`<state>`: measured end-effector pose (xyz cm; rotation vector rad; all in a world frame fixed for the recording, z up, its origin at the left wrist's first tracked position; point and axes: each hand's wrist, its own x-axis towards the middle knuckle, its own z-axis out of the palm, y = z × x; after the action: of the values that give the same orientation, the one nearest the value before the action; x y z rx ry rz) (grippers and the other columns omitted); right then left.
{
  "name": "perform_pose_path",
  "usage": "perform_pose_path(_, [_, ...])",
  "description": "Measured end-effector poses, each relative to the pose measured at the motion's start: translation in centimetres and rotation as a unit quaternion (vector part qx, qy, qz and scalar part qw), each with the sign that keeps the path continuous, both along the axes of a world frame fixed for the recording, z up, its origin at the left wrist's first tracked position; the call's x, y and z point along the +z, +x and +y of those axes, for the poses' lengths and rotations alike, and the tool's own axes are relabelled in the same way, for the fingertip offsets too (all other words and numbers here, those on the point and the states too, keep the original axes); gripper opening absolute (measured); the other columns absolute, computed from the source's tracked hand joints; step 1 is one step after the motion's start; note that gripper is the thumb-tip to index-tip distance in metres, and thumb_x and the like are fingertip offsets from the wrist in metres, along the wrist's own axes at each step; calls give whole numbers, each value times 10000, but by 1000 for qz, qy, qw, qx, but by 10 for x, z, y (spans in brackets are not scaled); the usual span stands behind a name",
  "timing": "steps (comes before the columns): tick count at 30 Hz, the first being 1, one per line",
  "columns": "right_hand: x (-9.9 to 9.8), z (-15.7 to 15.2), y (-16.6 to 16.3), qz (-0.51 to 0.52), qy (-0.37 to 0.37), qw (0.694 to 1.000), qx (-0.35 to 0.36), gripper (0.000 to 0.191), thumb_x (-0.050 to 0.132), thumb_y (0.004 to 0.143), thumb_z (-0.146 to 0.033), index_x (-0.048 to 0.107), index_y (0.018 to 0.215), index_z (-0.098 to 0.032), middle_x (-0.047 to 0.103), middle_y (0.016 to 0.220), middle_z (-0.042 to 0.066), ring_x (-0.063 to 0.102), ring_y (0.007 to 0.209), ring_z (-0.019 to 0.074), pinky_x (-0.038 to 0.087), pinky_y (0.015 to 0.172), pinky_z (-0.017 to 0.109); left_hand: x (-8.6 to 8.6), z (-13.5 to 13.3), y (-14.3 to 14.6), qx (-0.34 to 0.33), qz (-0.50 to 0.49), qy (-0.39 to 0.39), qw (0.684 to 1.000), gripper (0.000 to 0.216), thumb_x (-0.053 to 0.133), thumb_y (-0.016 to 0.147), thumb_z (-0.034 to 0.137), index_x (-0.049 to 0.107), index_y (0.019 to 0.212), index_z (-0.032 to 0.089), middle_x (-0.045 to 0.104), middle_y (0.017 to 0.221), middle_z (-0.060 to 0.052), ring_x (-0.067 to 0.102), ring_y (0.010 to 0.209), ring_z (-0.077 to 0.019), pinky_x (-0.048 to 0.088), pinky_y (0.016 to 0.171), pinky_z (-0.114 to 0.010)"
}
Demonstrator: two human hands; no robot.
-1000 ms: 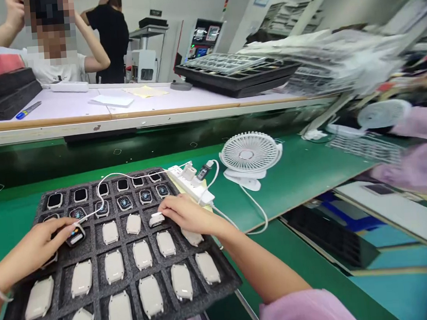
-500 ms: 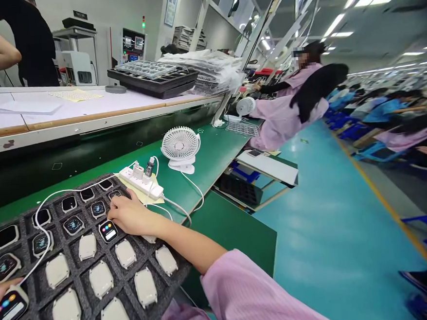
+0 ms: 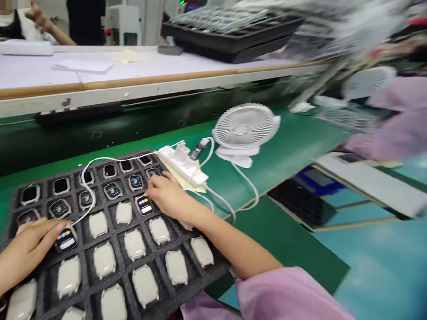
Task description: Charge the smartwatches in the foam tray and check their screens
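A black foam tray point(image 3: 44, 298) holds rows of smartwatch bodies in pockets, some face up with lit screens, many lying on their pale backs. My left hand point(image 3: 25, 246) rests on the tray's left side, fingers curled around a lit watch point(image 3: 66, 239) joined to a white cable point(image 3: 87, 188). My right hand point(image 3: 168, 195) lies palm down, fingers bent, right beside another lit watch point(image 3: 144, 204) in its pocket. Whether that hand grips the watch is unclear.
A white power strip point(image 3: 182, 164) with plugged chargers sits behind the tray, next to a small white desk fan point(image 3: 244, 127). Behind the green bench runs a pale table with black trays point(image 3: 234, 32) and papers. Another person sits at the far left.
The camera swung right half a second ago and is back on the tray. The right hand's watch now lies face up and lit in its pocket. The left hand stays at the cabled watch.
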<state>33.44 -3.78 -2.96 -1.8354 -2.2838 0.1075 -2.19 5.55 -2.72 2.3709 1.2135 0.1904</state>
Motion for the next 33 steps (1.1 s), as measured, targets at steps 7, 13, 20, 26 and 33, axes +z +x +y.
perform_pose_path(7, [-9,1,4,-7,22,1000,-1,267,480,933,-88,724,885,-185,620,970,75,572,936,225,206,1100,550,23,-9,18,2,31,-35,999,508,372,937,543,725,1107,220,730,1232,-73,624,1133,-302,359,1080,-470])
perform_pose_path(13, [-3,-5,0,-17,118,991,-56,226,518,945,-150,711,834,-190,677,908,59,590,874,230,217,1021,497,25,-11,20,-10,39,-33,999,525,338,947,553,724,1093,228,743,1200,-65,628,1100,-301,354,1049,-456])
perform_pose_path(20, [-4,-11,-27,22,135,985,100,205,498,991,-195,684,906,-197,705,828,29,610,805,188,240,1009,425,23,-11,22,-20,48,-25,998,572,281,946,580,737,1032,246,767,1096,-61,652,1024,-282,399,978,-404])
perform_pose_path(26, [2,-14,-31,42,111,978,172,221,473,977,-161,683,912,-184,706,794,30,621,748,171,256,1009,425,21,-15,22,-22,45,-32,998,541,263,963,512,727,1034,243,766,1076,-52,648,1027,-257,350,1025,-421])
perform_pose_path(33, [10,13,-29,47,-19,994,96,222,496,943,-173,709,887,-204,701,888,63,627,852,221,275,916,443,25,-14,23,-21,45,-24,998,457,343,959,451,742,967,229,778,1004,-49,686,953,-232,413,944,-356])
